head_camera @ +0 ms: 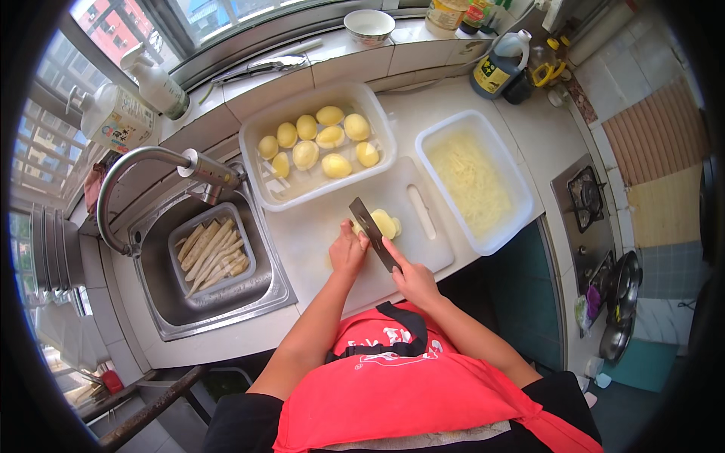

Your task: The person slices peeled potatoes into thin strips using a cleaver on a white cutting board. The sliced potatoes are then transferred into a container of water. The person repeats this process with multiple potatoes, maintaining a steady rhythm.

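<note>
In my right hand [416,281] is the handle of a Chinese cleaver [369,229], its dark blade pointing up and to the left. The blade stands on edge among pale yellow potato slices [386,223], which overlap just right of it. Left of the blade, my left hand [347,251] has its fingers against a potato piece mostly hidden by the fingers and blade. Both hands are over a white plastic cutting board [405,181] with a slot handle at its right.
Peeled potatoes lie in water in a plastic tub [246,144] behind the board. Another tub [512,226], at right, holds potato shreds in water. The sink [161,306] at left contains a tray [175,257] of pale peeled roots under a curved faucet [113,187]. A gas stove [566,175] stands far right.
</note>
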`<act>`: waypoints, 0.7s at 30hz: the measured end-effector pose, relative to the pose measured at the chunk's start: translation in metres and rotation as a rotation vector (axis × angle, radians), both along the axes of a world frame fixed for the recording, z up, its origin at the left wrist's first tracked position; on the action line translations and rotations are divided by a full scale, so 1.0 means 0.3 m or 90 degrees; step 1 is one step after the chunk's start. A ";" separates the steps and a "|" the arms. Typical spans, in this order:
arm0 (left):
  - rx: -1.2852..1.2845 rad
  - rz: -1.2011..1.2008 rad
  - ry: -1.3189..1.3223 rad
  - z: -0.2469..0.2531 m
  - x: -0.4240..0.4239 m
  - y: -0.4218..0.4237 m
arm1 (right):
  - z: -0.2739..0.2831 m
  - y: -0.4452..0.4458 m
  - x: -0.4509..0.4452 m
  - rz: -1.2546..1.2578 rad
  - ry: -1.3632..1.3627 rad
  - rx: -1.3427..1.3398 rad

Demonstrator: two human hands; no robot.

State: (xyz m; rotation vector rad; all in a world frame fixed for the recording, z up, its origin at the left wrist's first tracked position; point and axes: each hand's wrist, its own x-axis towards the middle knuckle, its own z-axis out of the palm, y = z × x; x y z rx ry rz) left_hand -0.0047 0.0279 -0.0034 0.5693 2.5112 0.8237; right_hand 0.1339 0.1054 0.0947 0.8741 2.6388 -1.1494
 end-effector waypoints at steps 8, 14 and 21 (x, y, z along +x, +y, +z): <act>-0.004 0.000 0.009 0.002 0.007 0.003 | 0.057 -0.010 0.050 0.001 -0.019 -0.001; 0.007 -0.008 0.016 -0.016 0.010 -0.008 | 0.035 0.008 0.016 0.018 0.005 -0.031; 0.001 -0.020 -0.075 0.042 -0.009 -0.001 | -0.093 0.012 -0.048 0.026 -0.008 0.003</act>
